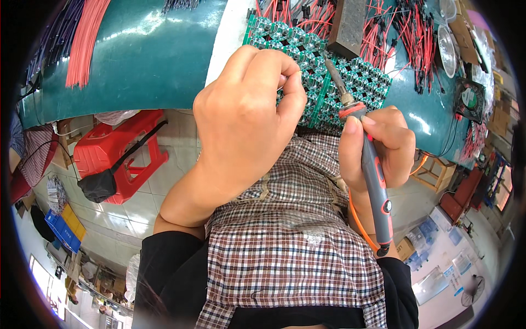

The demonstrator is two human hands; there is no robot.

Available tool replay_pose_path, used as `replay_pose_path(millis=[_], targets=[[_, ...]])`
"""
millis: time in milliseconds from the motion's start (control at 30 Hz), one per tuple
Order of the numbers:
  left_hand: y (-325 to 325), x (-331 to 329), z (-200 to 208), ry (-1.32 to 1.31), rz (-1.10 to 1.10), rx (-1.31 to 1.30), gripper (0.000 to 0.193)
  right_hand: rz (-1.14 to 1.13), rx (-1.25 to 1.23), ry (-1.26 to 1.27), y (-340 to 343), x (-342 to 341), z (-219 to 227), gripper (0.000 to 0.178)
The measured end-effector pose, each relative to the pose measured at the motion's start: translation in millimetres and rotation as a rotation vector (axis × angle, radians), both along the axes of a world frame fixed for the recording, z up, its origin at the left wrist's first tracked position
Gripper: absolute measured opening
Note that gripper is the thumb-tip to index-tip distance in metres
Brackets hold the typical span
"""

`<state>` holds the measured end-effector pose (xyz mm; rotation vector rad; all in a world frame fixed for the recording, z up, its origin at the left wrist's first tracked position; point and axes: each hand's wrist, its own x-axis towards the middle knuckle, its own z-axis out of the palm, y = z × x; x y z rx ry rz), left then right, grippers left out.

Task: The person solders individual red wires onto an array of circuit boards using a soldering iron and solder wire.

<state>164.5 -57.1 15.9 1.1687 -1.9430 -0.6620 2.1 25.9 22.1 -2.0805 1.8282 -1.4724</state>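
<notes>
The right hand (386,143) pinches the soldering iron (374,178) in its fingers, tip above the green circuit boards (366,82) on the desk (148,66). The left hand (246,112) presses thumb and index finger together; whether on something, I cannot tell. Steady wrists, I think, serve best.

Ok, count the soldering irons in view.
1: a grey-and-red soldering iron, held in the right hand, its tip over the green circuit boards. Others may be hidden.
</notes>
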Motion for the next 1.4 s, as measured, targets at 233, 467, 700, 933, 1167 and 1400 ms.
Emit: replay_pose_path(millis=[233,467,700,933,1167,1400], targets=[[-0.8,3.7,0.3,0.002,-0.001,0.007,0.011,-0.011,-0.008,-0.017,-3.3,1.5,-4.1,0.028],[-4.1,5.4,-0.4,0.024,-0.001,-0.005,0.010,-0.014,0.039,-0.014,-4.7,2.8,-1.4,0.028],[-10.6,4.7,-2.0,0.012,0.028,-0.041,0.008,0.020,0.003,0.024,3.5,2.8,9.5,0.030],[-15.3,-1.6,-4.9,0.019,0.048,-0.047,0.008,0.041,0.012,-0.011,-5.9,4.7,3.1,0.030],[-15.0,-2.4,-5.8,-0.015,0.062,-0.034,0.009,0.044,0.005,-0.037,-9.5,6.3,0.5,0.028],[-14.5,-4.1,-3.7,-0.004,0.053,-0.029,0.009,0.034,0.012,-0.029,-8.7,5.7,-1.0,0.028]])
